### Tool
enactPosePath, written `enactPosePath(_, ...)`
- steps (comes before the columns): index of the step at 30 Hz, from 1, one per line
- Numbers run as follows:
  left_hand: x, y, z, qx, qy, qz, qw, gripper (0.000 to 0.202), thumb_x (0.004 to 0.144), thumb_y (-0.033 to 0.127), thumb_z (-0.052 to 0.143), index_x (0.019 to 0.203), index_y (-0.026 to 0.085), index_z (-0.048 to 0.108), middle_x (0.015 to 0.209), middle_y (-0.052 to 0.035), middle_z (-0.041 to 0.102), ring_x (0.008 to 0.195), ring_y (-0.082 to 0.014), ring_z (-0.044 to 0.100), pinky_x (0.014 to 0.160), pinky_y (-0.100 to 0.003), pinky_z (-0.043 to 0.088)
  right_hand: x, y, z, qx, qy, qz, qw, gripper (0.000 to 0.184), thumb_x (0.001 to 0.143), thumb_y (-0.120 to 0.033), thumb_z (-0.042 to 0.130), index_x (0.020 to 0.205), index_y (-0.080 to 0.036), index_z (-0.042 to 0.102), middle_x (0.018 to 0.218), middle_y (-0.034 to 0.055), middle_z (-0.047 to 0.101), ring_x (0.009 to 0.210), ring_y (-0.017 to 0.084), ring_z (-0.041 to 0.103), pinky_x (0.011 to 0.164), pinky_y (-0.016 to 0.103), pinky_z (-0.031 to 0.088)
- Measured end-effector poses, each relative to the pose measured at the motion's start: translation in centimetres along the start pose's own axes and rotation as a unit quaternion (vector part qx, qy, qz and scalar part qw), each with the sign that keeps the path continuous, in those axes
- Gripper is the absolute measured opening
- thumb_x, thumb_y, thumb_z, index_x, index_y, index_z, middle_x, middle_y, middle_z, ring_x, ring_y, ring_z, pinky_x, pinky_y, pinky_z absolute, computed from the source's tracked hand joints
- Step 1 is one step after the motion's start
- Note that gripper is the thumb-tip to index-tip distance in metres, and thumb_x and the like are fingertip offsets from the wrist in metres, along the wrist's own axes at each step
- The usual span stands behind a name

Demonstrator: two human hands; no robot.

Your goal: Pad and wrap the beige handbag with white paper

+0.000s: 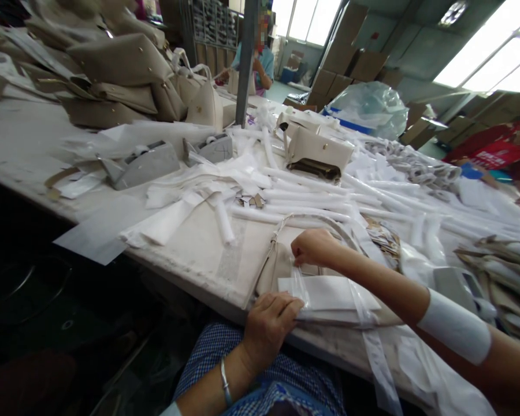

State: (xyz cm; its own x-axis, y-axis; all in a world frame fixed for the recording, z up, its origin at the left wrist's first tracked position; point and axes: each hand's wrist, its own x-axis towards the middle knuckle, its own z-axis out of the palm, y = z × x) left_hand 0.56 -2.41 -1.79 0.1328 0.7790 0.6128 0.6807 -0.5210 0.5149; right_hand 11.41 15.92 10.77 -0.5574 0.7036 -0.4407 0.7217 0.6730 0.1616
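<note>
A beige handbag (272, 267) lies flat at the table's near edge, its handle (316, 219) arching away from me. White wrapping paper (329, 293) covers its near side. My left hand (268, 329) rests on the paper's left edge, fingers curled and pressing it down. My right hand (312, 247) is closed in a pinch just above the bag, holding a strip of clear tape (300, 278) that runs down to the paper.
Two grey tape dispensers (144, 164) stand to the left. Another beige bag (317, 151) sits further back among several white paper rolls (303, 196). Finished bags (121, 75) are piled at far left. A metal post (246, 58) rises mid-table. Two other people work at the back and right.
</note>
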Motion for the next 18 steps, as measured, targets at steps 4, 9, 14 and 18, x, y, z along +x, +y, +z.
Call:
enactPosePath(4, 0.1, 0.1, -0.1, 0.006, 0.012, 0.007, 1.0, 0.025, 0.098, 0.037, 0.051, 0.112, 0.023, 0.066, 0.099, -0.0018, 0.072, 0.101, -0.0187, 0.066, 0.092, -0.032, 0.052, 0.4, 2.1, 0.6, 0.019, 0.061, 0.067, 0.996, 0.02, 0.09, -0.034, 0.062, 0.097, -0.021, 0.075, 0.095, 0.0084, 0.075, 0.089, 0.022, 0.069, 0.07, 0.028, 0.046)
enactPosePath(9, -0.1, -0.1, 0.3, 0.034, 0.027, 0.021, 0.999, 0.024, 0.096, 0.028, 0.057, 0.119, 0.028, 0.066, 0.098, -0.0011, 0.072, 0.096, -0.0173, 0.065, 0.087, -0.03, 0.052, -2.1, 2.8, 3.7, 0.202, 0.078, -0.087, 0.972, 0.054, 0.088, -0.046, 0.064, 0.134, -0.019, 0.059, 0.125, 0.0123, 0.067, 0.109, 0.023, 0.064, 0.094, 0.032, 0.048)
enactPosePath(14, -1.1, 0.0, 0.5, 0.136, -0.028, 0.045, 0.989, 0.035, 0.093, 0.033, 0.063, 0.126, 0.042, 0.062, 0.112, 0.0028, 0.07, 0.102, -0.015, 0.063, 0.088, -0.029, 0.052, -3.1, 3.0, 8.7, 0.215, 0.105, -0.12, 0.963, 0.074, 0.078, -0.056, 0.07, 0.138, -0.015, 0.056, 0.136, 0.0215, 0.057, 0.123, 0.033, 0.056, 0.103, 0.041, 0.042)
enactPosePath(18, -1.1, -0.3, -0.3, 0.269, -0.184, 0.109, 0.939, 0.037, 0.093, 0.039, 0.06, 0.127, 0.052, 0.059, 0.142, 0.01, 0.055, 0.125, -0.0167, 0.055, 0.093, -0.027, 0.054, 0.5, 4.3, 12.5, 0.229, 0.22, -0.166, 0.933, 0.04, 0.079, -0.049, 0.071, 0.112, -0.025, 0.074, 0.108, 0.0203, 0.072, 0.095, 0.025, 0.07, 0.083, 0.032, 0.048)
